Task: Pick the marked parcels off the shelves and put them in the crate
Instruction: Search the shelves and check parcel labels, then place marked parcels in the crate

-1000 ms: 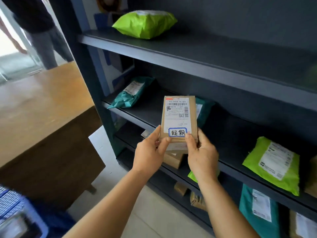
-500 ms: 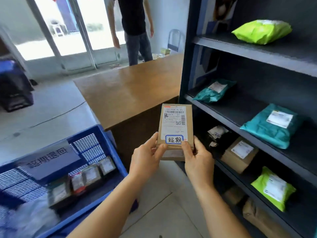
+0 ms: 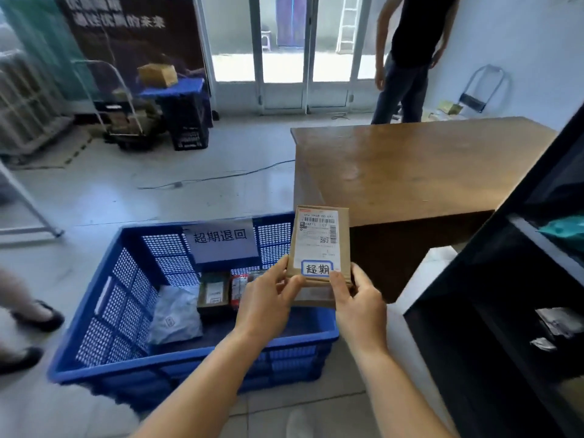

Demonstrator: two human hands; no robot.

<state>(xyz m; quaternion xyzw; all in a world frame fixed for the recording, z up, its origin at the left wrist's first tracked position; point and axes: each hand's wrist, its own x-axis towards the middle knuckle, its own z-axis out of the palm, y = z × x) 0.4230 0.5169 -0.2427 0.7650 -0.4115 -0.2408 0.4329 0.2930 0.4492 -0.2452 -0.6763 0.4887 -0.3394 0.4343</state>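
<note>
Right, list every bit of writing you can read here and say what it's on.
"超期" on the blue-edged sticker on the brown parcel.
"超期退回" on the paper sign on the blue crate.
Shipping label on the parcel: too small to read.
Dark banner: too blurred.

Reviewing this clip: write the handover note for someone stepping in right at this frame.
Left hand and right hand both pinch the bottom of the marked brown parcel, held upright over the blue crate's right end.
Done: parcel is off the shelves; the crate already holds a grey bag and some small boxes.
Left: lower this parcel in, then check the shelves for more marked ones.
</note>
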